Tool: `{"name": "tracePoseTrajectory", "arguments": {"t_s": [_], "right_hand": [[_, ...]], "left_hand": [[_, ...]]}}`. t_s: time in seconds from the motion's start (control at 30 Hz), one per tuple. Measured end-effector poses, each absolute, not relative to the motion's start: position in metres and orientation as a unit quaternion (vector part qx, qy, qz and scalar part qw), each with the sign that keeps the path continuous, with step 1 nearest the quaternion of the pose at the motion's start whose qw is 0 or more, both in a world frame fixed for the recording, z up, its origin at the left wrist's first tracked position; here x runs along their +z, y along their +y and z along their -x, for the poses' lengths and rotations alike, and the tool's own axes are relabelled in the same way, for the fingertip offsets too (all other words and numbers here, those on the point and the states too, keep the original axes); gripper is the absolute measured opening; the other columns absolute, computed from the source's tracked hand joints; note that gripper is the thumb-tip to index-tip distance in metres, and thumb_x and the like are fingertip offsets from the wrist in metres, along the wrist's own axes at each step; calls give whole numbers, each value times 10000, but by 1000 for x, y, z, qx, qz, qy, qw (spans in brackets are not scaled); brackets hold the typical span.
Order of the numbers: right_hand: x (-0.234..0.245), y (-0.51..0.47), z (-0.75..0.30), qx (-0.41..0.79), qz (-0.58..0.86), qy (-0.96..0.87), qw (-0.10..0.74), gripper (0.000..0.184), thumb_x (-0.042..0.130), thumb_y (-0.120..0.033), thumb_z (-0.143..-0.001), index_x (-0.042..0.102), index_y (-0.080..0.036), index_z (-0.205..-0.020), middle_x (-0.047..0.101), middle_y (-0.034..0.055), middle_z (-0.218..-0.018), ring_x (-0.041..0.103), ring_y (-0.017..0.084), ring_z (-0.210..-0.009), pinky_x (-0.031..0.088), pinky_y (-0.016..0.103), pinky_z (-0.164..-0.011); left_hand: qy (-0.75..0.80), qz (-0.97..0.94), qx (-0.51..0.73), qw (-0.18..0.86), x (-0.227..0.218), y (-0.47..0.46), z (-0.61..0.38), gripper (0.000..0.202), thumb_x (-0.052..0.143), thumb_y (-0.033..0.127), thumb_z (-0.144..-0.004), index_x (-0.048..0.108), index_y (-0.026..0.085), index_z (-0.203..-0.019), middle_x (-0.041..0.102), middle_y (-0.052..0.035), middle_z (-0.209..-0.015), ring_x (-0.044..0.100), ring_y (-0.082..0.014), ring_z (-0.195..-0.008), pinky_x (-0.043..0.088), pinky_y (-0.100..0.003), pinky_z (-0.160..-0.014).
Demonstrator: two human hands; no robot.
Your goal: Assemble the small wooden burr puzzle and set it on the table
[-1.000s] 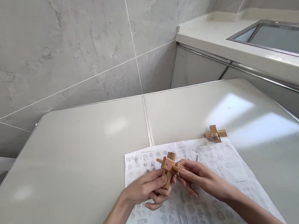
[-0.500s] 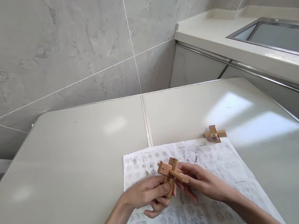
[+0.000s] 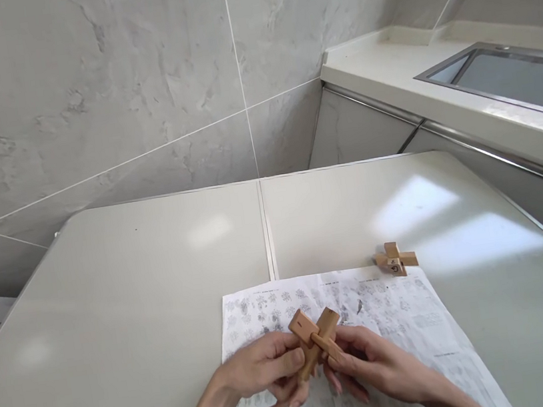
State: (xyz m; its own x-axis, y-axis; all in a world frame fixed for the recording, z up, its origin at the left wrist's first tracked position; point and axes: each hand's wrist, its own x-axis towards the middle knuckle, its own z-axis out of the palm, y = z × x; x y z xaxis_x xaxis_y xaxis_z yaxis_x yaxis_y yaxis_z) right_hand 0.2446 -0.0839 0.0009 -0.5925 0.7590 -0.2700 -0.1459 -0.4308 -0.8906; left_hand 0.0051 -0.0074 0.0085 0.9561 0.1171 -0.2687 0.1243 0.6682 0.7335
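Observation:
Between my two hands is a wooden interlocking puzzle (image 3: 305, 325), its notched bars crossing one another, with a small dark mark on one bar. My left hand (image 3: 269, 369) is closed on the puzzle's left side, thumb pressed to the lower bar. From the right, my right hand (image 3: 374, 361) pinches the bar that points toward me, other fingers curled underneath. Parts of the bars are hidden by my fingers. Below both hands lies a printed sheet (image 3: 246, 311) covered with small puzzle diagrams.
A second wooden cross-shaped puzzle (image 3: 395, 260) with dark markings sits at the sheet's far right corner. The pale table (image 3: 114, 306) has a seam down its middle. Behind it stands a grey tiled wall (image 3: 132, 75); a counter (image 3: 372, 58) with an inset sink runs along the right.
The view has tilted up slightly, so everything sits lower. The held puzzle has turned a little, and my right thumb and fingers have closed over the end of its near bar.

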Motion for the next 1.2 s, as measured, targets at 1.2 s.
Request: {"name": "tracePoseTrajectory", "arguments": {"t_s": [1.2], "right_hand": [[-22,-66,-303,732,396,-98,546,191,731,-375,-981,702,-220,-1088,431,-26,-804,199,101,-536,358,199,-434]], "left_hand": [[134,-77,595,788,9,101,29,156,579,302,-1051,526,183,-965,561,57,-681,436,-53,-445,342,-173,-407]]}}
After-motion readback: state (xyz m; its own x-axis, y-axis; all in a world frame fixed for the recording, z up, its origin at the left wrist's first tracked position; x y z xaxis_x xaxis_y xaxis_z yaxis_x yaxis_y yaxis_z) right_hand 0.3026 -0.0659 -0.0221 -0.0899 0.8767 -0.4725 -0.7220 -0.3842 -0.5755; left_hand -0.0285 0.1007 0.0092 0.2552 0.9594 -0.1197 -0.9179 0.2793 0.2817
